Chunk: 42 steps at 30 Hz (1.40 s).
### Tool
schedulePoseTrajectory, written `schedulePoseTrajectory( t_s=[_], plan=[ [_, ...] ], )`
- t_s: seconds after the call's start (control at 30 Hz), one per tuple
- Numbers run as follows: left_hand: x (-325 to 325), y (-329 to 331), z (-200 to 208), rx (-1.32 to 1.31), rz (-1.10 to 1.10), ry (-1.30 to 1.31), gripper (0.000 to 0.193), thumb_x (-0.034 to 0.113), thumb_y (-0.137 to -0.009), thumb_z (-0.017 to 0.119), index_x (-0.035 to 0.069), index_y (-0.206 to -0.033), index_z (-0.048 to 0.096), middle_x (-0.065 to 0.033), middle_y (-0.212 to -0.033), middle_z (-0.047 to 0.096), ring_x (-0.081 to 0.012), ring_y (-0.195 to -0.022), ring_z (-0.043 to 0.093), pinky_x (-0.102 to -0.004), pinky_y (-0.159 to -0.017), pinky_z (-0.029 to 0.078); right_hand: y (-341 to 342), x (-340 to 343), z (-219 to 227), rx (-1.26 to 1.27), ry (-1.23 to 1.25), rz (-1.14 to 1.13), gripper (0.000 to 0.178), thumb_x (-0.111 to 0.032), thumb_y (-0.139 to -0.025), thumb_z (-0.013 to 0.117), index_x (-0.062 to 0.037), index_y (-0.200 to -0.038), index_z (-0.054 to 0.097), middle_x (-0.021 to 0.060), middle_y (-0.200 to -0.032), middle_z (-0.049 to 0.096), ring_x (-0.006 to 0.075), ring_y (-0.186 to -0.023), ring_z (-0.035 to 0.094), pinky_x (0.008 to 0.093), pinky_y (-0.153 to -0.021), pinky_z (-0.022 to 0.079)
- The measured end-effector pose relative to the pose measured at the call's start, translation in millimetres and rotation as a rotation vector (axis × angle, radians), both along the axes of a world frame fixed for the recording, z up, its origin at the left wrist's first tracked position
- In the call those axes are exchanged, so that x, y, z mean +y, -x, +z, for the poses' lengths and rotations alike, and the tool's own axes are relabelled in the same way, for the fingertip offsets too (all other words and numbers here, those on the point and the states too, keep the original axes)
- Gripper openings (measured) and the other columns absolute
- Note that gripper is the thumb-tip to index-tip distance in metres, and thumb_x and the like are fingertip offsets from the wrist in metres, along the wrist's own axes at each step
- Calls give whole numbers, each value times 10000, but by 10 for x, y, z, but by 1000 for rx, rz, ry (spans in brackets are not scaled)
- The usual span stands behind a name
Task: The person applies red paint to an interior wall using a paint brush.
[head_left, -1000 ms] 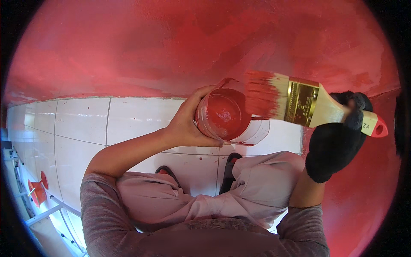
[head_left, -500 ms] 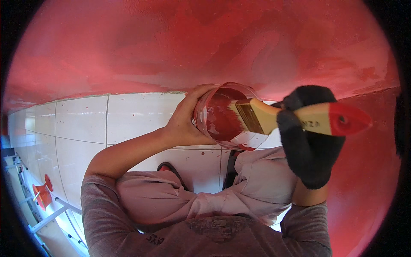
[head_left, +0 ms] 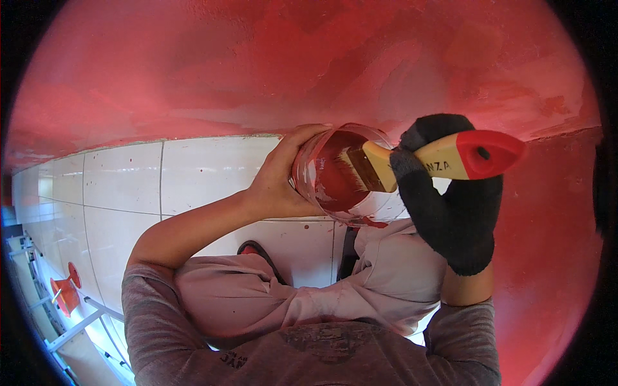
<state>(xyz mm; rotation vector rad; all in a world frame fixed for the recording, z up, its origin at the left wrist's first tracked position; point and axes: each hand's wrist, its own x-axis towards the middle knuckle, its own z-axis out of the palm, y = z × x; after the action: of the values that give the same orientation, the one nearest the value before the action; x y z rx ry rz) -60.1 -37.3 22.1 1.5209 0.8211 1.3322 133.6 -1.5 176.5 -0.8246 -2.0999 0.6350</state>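
My bare left hand (head_left: pixel 277 177) is wrapped round the left side of a clear plastic tub (head_left: pixel 308 186). Red paint (head_left: pixel 335 174) coats the tub's inside, and its mouth tilts toward me. In a black glove, my right hand (head_left: pixel 450 193) grips a paintbrush (head_left: pixel 444 161) by its yellow handle with a red end. The bristles reach into the tub's mouth, at or near the paint; whether they touch it I cannot tell. My gloved palm hides part of the handle.
A wall (head_left: pixel 257 64) with patchy red paint spans the far side and bends down the right. White floor tiles (head_left: pixel 122 180) with small red drips lie at the left. An orange-red container (head_left: pixel 65 296) stands beside a metal ladder-like frame (head_left: pixel 77 331) at the lower left.
My right hand has moved left and slightly away from me, carrying the brush deeper into the tub. The handle's red end has risen in view. The left hand and tub stay nearly still.
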Motion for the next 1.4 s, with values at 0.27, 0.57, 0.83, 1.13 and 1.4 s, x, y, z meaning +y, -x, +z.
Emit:
schedulePoseTrajectory(
  t_s=[0.27,0.57,0.83,1.13,1.4],
  plan=[
    [-15,12,28,35,11,-79,1064,175,-497,921,73,-1367,317,-125,-1302,431,-248,-1204,466,-370,-1001,402,6,-11,-17,-27,8,-25,208,-120,-770,740,-16,-908,624,107,-752,641,193,-614,645,282,-563,510],
    [-36,3,54,39,9,-31,1074,191,-483,923,82,-1367,322,-122,-1303,434,-257,-1203,467,-375,-1001,398,-8,-50,47,-15,12,2,211,-114,-784,731,-7,-927,618,114,-755,645,188,-651,661,289,-587,530],
    [-34,-17,32,23,42,41,1092,195,-474,925,60,-1366,311,-123,-1309,426,-242,-1205,463,-368,-1005,395,-65,-52,158,228,271,-219,146,-84,-882,591,0,-999,567,50,-869,574,99,-740,561,229,-582,445],
    [1,93,127,98,63,38,1094,190,-490,917,47,-1373,287,-122,-1307,421,-237,-1222,444,-365,-1018,383,-285,273,-28,44,-165,-220,201,-72,-891,570,32,-1062,557,129,-887,582,158,-592,566,258,-474,434],
    [55,110,174,74,177,-195,1056,234,-528,910,36,-1367,300,-143,-1298,446,-245,-1213,457,-366,-1020,381,-202,252,12,605,627,-188,248,-185,-934,543,41,-1035,528,88,-693,522,144,-568,540,284,-491,442]
  ],
)
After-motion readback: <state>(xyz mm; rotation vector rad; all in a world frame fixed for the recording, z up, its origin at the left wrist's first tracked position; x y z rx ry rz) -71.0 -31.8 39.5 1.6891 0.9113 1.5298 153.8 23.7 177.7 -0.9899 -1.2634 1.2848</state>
